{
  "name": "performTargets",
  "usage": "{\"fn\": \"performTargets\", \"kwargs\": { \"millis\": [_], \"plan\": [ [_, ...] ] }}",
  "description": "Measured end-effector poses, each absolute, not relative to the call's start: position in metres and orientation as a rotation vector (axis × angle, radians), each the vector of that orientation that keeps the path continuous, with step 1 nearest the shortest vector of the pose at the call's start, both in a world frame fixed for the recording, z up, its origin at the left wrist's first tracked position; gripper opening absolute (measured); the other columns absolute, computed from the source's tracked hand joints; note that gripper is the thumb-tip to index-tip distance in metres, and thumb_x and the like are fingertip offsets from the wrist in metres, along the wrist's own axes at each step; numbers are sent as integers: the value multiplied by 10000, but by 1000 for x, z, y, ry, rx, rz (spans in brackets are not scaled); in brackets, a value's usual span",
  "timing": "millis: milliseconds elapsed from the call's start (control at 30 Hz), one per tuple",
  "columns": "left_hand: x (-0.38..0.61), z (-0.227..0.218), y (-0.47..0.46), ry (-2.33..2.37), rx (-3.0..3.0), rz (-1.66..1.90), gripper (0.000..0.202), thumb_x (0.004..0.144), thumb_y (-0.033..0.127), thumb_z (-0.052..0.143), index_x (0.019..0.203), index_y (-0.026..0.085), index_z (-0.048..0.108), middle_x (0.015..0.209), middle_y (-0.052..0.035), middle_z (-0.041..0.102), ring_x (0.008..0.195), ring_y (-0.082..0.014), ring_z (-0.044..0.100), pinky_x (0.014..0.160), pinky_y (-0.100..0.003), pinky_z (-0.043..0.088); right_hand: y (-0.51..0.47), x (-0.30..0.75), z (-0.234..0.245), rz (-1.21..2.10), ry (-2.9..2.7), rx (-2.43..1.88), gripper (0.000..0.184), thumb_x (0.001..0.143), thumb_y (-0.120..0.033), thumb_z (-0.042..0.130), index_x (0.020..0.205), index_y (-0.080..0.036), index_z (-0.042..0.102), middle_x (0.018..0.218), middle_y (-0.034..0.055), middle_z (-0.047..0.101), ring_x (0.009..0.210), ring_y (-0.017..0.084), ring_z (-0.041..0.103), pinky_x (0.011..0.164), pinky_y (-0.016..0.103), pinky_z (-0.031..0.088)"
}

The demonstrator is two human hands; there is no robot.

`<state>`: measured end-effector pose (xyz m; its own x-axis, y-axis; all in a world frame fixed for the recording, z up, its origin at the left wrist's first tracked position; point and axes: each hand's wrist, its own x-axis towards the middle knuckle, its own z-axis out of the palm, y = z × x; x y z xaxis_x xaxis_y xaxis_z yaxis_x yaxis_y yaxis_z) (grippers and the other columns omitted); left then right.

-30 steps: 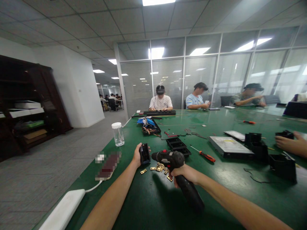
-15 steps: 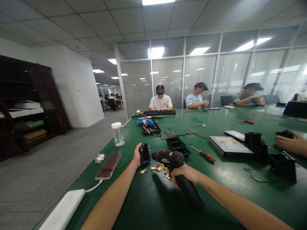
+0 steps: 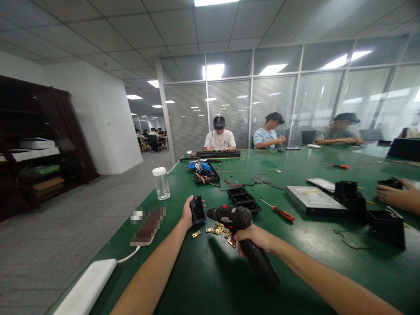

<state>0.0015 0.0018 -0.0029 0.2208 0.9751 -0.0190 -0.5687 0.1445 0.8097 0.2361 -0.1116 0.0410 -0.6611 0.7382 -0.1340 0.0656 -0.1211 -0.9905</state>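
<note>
In the head view, the far-seated person in the grey-green top (image 3: 328, 134), at two o'clock, is now resting a forearm lower, near the tabletop (image 3: 295, 271), after holding it raised half a second ago. The wearer's two hands are keeping their places.

Taking the drill (image 3: 238, 216) as the dial's centre, the left grip (image 3: 187, 213) is reaching in at nine o'clock and is pinching a small black case (image 3: 198, 210) between thumb and fingers, its hollow side facing the wearer. The right grip (image 3: 251, 238) is wrapping round the drill's handle, fingers curling closed on it. The chuck is pointing toward nine o'clock, just beside the case; whether anything is touching there, I cannot tell.

Brass pieces (image 3: 217, 229) are lying loosely grouped at eight o'clock, some tucking partly behind the drill. Black trays (image 3: 244, 202) are sitting just past twelve. An orange-handled screwdriver (image 3: 284, 214) is lying at three, its shaft slanting toward ten, and a silver drive unit (image 3: 313, 201) is resting beyond it. A co-worker's hand (image 3: 405, 197) is holding a black part farther out at three. Toward ten, a white-lidded jar (image 3: 161, 186) is standing upright.
</note>
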Motion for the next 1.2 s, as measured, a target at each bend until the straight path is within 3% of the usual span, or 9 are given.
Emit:
{"fn": "performTargets", "kwargs": {
  "millis": [1200],
  "plan": [
    [4,2,-3,672,792,1261,469,665,453,356,833,56,539,696,-118,587,586,-179,554,484,-259,409,-114,235,45,1823,-1700,-902,153,593,-217,457,672,-96,506,497,11,523,430,126,513,412,214,367]
  ]
}}
